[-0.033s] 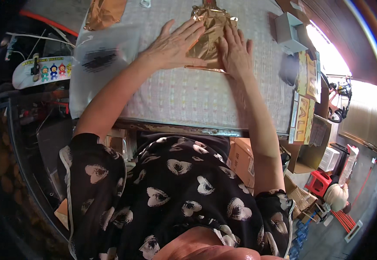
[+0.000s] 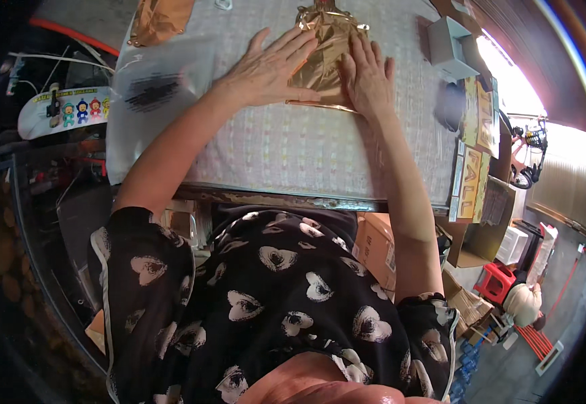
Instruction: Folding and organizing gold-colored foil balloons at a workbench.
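A crinkled, shiny gold foil piece (image 2: 326,60) lies flat on the covered table (image 2: 279,148) at the far middle. What exactly it is, I cannot make out. Along its left side rests my left hand (image 2: 273,71), open, its fingertips and thumb on the foil. My right hand (image 2: 369,77) lies open over the right edge, fingers pointing away from me. Neither hand grips anything. Beyond the foil's far end a dark reddish, glossy part (image 2: 324,5) is cut off by the picture's edge.
Another copper-coloured foil piece (image 2: 162,21) lies at the far left, near a clear plastic sheet (image 2: 192,64) with a black scribbled patch (image 2: 153,93). A grey open box (image 2: 452,47) and yellow lettered boxes (image 2: 471,182) line the right side. A skateboard (image 2: 64,113) is off the left edge.
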{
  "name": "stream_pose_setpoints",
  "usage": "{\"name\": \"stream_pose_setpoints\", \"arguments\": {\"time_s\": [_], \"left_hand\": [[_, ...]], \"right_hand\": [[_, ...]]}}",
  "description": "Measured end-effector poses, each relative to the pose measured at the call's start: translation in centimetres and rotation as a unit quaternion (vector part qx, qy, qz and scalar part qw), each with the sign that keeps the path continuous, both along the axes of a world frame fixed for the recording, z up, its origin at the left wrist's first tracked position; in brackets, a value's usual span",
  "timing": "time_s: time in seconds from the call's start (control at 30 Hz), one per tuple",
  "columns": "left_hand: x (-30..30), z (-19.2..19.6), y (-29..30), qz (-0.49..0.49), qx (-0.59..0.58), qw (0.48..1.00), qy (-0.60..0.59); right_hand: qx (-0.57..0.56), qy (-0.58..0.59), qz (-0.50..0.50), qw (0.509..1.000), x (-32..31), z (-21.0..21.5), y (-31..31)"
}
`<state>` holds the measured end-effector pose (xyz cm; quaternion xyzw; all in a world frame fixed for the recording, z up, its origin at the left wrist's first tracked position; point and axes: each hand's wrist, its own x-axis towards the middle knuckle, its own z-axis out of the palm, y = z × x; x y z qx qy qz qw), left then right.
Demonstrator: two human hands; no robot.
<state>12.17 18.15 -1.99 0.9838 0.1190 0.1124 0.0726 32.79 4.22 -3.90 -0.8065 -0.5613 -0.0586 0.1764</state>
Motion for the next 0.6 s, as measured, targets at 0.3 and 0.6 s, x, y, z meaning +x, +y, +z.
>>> {"name": "stream_pose_setpoints", "arguments": {"time_s": [0.3,0.6], "left_hand": [[0.1,-0.1,-0.2,-0.001,0.005,1.000,-0.002],[0.2,-0.6,0.1,0.002,0.010,1.000,0.008]], "right_hand": [[0.091,-0.038,-0.018,0.995,5.2,0.0,0.2],[-0.035,0.101,-0.089,0.990,5.5,2.7,5.5]]}}
